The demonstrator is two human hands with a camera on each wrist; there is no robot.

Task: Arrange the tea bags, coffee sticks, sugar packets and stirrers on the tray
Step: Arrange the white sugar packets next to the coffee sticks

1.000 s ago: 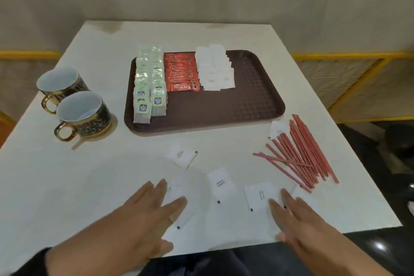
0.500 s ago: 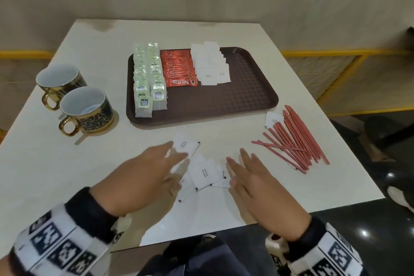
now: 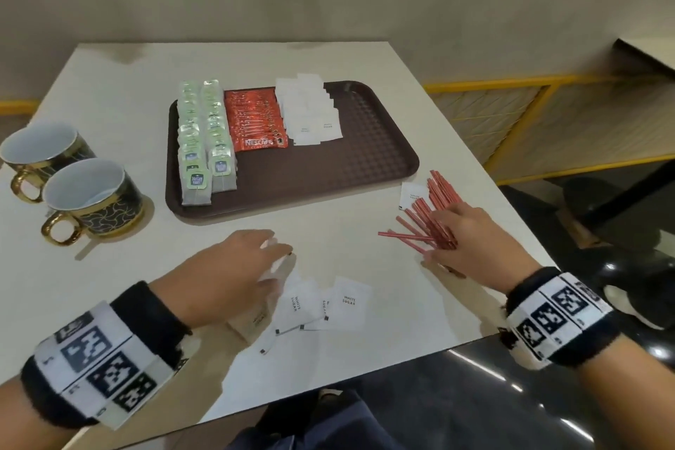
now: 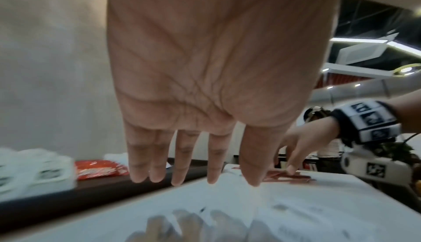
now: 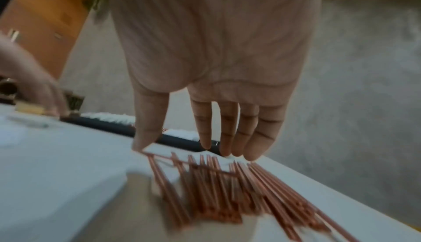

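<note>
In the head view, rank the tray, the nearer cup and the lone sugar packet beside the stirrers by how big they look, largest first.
1. tray
2. nearer cup
3. lone sugar packet, partly covered by the stirrers

The cup sits slightly nearer the camera, but the gaps are wide enough that the order holds.

Stirrers [image 3: 434, 219] partly under right hand [image 3: 471, 245]
</note>
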